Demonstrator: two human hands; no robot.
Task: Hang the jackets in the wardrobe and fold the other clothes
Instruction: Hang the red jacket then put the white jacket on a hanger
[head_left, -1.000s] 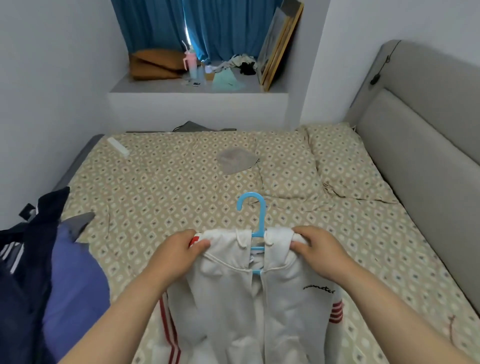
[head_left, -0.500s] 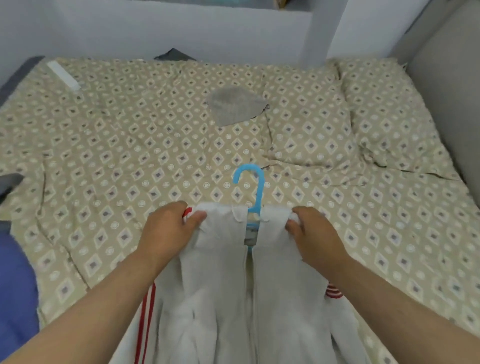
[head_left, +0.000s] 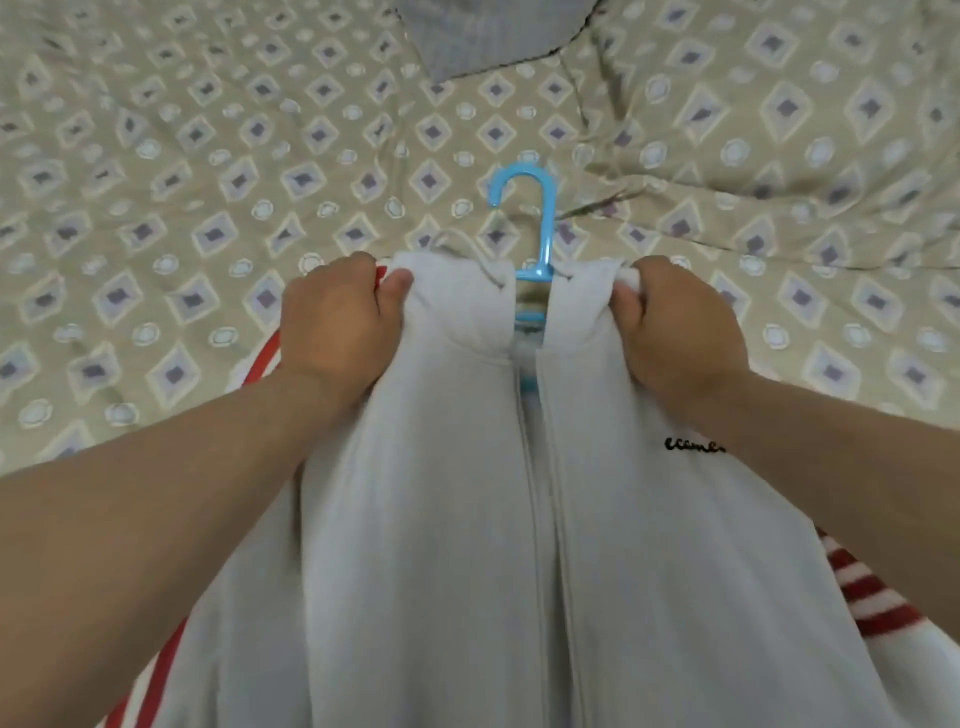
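Left hand (head_left: 340, 327) and right hand (head_left: 678, 332) each gripped 1 shoulder of the white jacket (head_left: 519, 519), apparently seating it on the blue hanger (head_left: 537, 234) between them. Jacket lay on the bed (head_left: 156, 182) (zip open), likely for support.

I see the jacket (head_left: 441, 519) spread on the bed (head_left: 156, 182) straight in front of me, front side up, its opening running down the middle. The hanger (head_left: 540, 223) sits inside the collar, with its hook poking out past the top edge onto the bed. The left hand (head_left: 337, 322) grips the jacket's left shoulder and the right hand (head_left: 675, 327) grips the right one, the hanger's neck between them. Behind the hook, at the far edge of my view, a cloth (head_left: 483, 36) lies on the bed. A pillow (head_left: 779, 130) lies just beside it to the right.
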